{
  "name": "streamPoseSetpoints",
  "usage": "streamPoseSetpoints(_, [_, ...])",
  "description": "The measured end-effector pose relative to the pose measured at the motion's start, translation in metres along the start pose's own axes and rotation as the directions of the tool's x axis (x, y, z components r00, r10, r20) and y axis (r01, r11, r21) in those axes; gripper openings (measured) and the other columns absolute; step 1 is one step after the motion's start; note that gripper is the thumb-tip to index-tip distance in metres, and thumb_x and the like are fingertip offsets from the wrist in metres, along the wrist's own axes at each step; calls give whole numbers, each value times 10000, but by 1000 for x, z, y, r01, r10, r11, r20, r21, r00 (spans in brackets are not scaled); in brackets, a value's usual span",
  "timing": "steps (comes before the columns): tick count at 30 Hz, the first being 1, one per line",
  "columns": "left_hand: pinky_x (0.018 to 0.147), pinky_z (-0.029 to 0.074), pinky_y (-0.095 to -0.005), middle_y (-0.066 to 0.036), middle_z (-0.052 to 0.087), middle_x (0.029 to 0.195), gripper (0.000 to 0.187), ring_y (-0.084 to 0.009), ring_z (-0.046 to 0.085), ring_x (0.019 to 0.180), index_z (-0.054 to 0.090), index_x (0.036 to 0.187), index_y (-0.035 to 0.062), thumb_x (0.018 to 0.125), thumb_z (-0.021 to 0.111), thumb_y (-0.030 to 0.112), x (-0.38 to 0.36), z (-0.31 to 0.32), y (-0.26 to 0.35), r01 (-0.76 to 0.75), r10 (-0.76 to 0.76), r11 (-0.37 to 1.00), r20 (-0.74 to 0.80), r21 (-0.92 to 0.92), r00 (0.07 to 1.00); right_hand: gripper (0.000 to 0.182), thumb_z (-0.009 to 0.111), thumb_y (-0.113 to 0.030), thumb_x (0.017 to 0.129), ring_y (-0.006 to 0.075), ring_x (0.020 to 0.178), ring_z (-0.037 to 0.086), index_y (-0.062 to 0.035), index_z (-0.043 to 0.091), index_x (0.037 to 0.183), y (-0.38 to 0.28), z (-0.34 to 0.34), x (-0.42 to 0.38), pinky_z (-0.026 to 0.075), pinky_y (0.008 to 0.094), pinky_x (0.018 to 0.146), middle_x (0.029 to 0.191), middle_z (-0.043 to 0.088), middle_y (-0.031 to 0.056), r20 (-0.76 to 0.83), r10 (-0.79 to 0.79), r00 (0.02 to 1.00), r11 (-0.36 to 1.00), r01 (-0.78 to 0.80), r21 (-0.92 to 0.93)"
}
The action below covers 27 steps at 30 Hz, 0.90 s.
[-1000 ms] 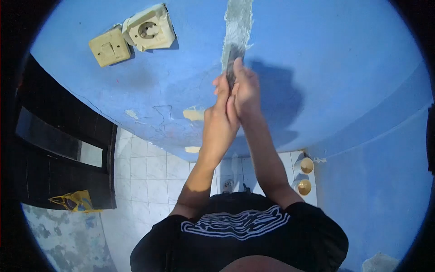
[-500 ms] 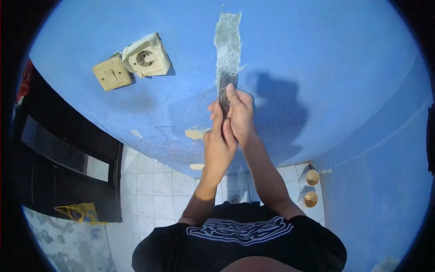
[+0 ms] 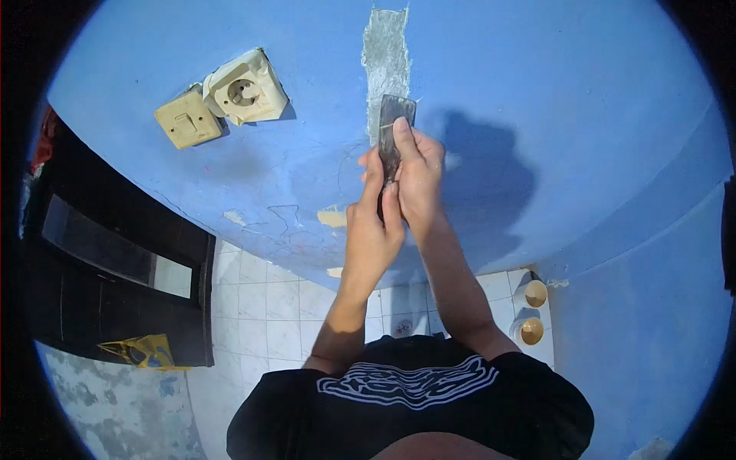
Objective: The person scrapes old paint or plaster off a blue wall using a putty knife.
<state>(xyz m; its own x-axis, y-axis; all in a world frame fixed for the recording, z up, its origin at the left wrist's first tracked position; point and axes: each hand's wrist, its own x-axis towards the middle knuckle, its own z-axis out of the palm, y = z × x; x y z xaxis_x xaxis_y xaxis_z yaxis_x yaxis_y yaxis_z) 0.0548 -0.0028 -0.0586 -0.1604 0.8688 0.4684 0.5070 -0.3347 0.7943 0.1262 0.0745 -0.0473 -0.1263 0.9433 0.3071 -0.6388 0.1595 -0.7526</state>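
Observation:
A dark, flat scraper-like tool (image 3: 389, 146) is held upright in both hands in front of the blue wall (image 3: 307, 92). My left hand (image 3: 374, 222) grips its lower part from the left. My right hand (image 3: 420, 172) wraps round it from the right, with the thumb laid on its face. The tool's wide top end overlaps the lower right of a vertical grey scraped strip (image 3: 386, 57); whether it touches the wall is hard to tell.
On the wall at upper left are a light switch (image 3: 188, 121) and a socket (image 3: 244, 90). Two round containers (image 3: 529, 331) stand on the tiled floor (image 3: 264, 330) at lower right. A dark door (image 3: 84, 268) and yellow plastic (image 3: 149, 351) are at left.
Both hands and the tool have shifted slightly up and to the right. The tool's top end now sits further right across the strip's edge. The view has moved a little.

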Motion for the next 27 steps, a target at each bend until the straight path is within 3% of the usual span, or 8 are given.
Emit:
streamPoseSetpoints(2, [660,507,-276,-164,679,973,508,-121,593,741,352,1507,-23,1023,458,88,-5,10,-26,-116,119,992,-57,52,991,484,495,-365,1053,180,526,624,23,621,793,3,-2,-2,516,299,492,688,669,150,1,66,998,998,-66,9])
streamPoseSetpoints(4, [562,465,-243,-98,646,856,521,-81,553,645,328,1532,12,1034,449,106,-13,14,-27,-20,12,997,-97,-78,995,471,506,-343,1052,181,519,623,27,621,784,6,-3,-4,517,295,487,688,671,149,-25,90,996,995,-91,-34])
streamPoseSetpoints(6, [462,404,-218,-12,564,730,548,-42,476,537,278,1562,55,1044,444,129,-12,14,-21,117,-122,984,-32,-131,992,431,549,-295,1038,166,523,613,36,614,770,7,-6,1,499,302,480,667,669,136,-12,49,999,998,-49,-29])
streamPoseSetpoints(10, [386,359,-211,40,473,647,570,-28,414,462,229,1581,97,1053,439,141,-9,22,-25,83,-85,932,10,-353,996,421,558,-280,1035,146,539,620,40,625,769,-2,-12,4,502,295,493,674,676,125,11,20,1000,996,-19,-91])
streamPoseSetpoints(13, [379,356,-215,37,472,639,572,-31,421,448,232,1582,104,1052,445,145,-15,20,-14,158,-160,913,24,-377,987,407,560,-267,1033,139,554,632,31,628,763,3,-14,2,500,290,497,669,675,119,-16,45,999,993,-46,-110])
streamPoseSetpoints(15, [375,358,-219,34,472,634,590,-33,429,441,220,1582,83,1050,462,164,-12,11,2,275,-244,812,128,-516,961,400,561,-262,1032,137,557,634,26,630,764,3,-14,5,499,288,498,666,675,116,6,10,1000,989,-9,-146])
streamPoseSetpoints(18, [404,371,-215,37,480,630,591,-31,442,462,206,1574,33,1038,441,115,-13,18,-2,234,-223,838,82,-493,971,393,557,-248,1032,126,561,627,16,634,752,1,-12,-2,493,283,502,658,673,106,-28,-32,999,975,25,-222])
streamPoseSetpoints(27, [402,380,-223,18,497,660,596,-45,459,470,198,1580,52,1045,448,130,-8,6,-3,249,-211,833,133,-494,968,425,541,-255,1038,98,548,589,16,635,725,3,-6,6,474,275,515,652,673,85,-60,-47,997,980,34,-198])
